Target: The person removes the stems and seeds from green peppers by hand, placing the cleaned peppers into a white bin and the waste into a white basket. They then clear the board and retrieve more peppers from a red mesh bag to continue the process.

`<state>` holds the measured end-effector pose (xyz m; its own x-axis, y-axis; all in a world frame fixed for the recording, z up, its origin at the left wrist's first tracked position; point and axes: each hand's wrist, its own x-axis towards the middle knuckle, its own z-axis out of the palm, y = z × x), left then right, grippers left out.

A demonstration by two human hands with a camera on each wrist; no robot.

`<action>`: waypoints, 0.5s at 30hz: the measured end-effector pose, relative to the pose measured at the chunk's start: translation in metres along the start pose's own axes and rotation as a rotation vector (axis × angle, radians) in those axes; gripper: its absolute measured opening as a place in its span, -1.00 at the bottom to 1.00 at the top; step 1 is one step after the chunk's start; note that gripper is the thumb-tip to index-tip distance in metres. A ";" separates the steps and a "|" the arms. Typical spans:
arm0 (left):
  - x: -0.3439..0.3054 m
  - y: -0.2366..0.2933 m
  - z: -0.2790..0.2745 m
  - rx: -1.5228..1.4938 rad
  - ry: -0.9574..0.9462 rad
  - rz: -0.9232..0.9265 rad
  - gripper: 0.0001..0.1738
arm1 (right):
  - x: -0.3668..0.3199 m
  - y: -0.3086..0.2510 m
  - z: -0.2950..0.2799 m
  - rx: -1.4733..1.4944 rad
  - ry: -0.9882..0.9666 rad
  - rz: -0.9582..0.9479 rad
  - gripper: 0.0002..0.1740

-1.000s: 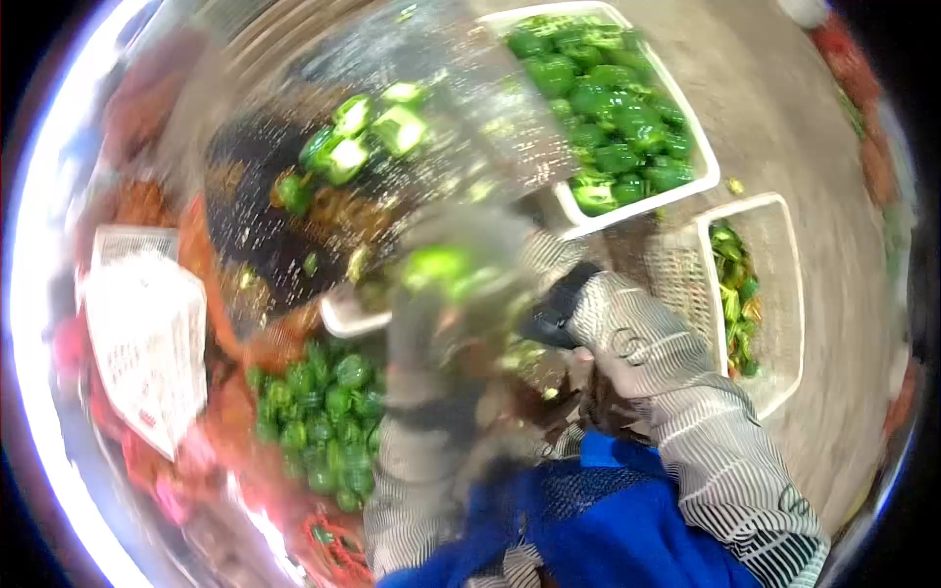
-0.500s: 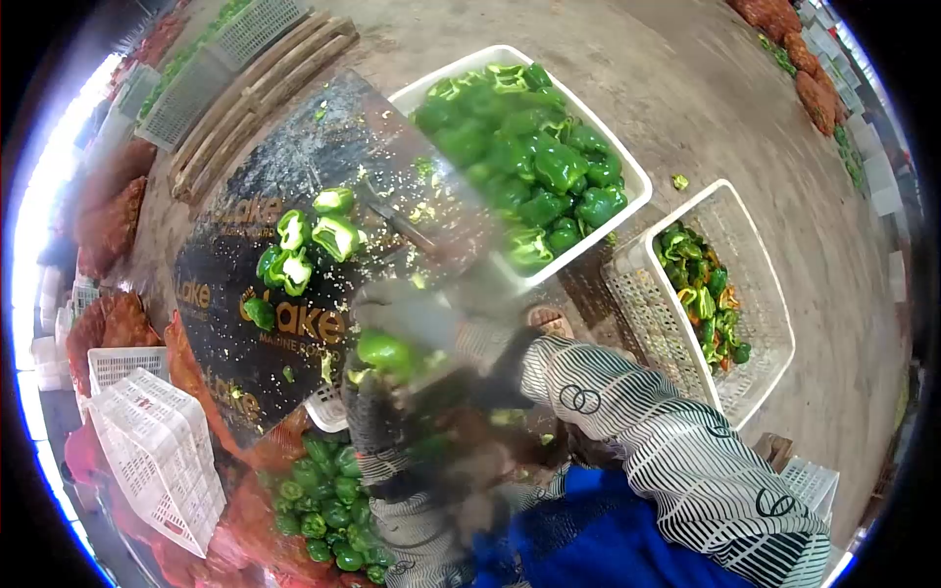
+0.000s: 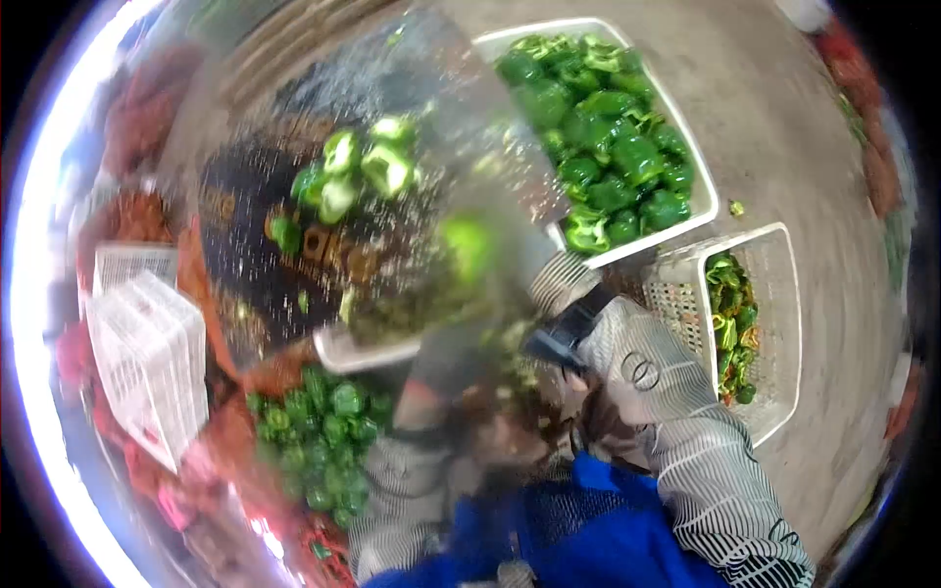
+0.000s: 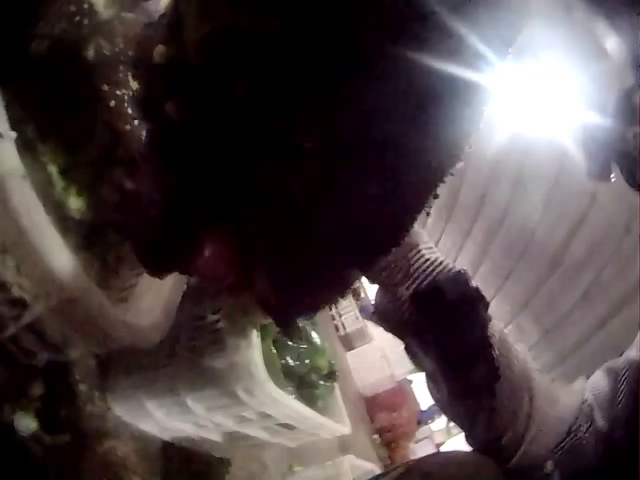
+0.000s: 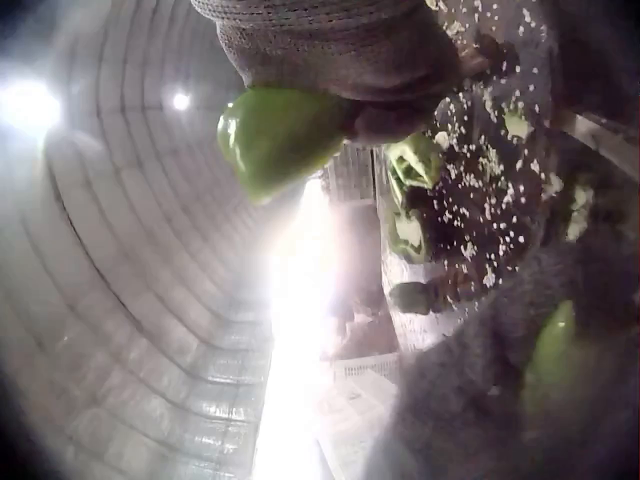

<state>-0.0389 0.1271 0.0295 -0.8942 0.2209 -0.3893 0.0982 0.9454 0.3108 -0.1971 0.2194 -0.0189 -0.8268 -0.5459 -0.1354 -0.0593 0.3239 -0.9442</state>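
Observation:
In the right wrist view, my gloved right hand [image 5: 340, 50] grips a green bell pepper [image 5: 280, 140], its fingers over the top. My gloved left hand [image 5: 470, 360] is large and blurred at lower right there, a smaller green pepper piece [image 5: 555, 350] within its grip. The head view blurs both hands in front of my body, with the bright green pepper [image 3: 466, 245] over the near edge of the dark lettered board [image 3: 255, 196]. Several cut pepper pieces [image 3: 387, 169] lie on that board among scattered seeds. The left wrist view is mostly a dark silhouette.
A white crate [image 3: 701, 162] full of green peppers stands beyond the board. To the right is another crate [image 3: 789, 323] with trimmings. Whole peppers [image 3: 328, 431] are heaped at left beside a tipped white crate [image 3: 147, 343]. A white container rim [image 3: 368, 355] shows below the board.
The head view has swung, shifting the board and crates across the frame. The pepper between my hands has moved right relative to the board. The cut pieces stay put on the board.

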 end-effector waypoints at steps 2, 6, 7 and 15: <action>-0.004 0.002 0.002 -0.101 0.497 0.025 -0.51 | 0.017 0.032 -0.004 -0.254 0.055 -0.646 -0.73; 0.007 -0.030 0.001 -0.627 0.753 -0.094 -0.53 | 0.019 -0.019 -0.005 -0.374 -0.256 -0.444 -0.73; -0.002 -0.002 -0.039 -1.250 0.744 -0.174 -0.57 | 0.011 -0.028 0.010 -0.174 -0.257 -0.242 -0.69; 0.008 -0.048 -0.013 -0.571 0.485 -0.198 -0.73 | 0.041 0.067 -0.090 -0.706 0.069 -0.137 -0.56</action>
<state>-0.0567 0.0801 0.0223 -0.9758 -0.1933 -0.1020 -0.2059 0.6569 0.7253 -0.2850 0.2881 -0.0612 -0.8180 -0.5750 0.0117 -0.4930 0.6905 -0.5293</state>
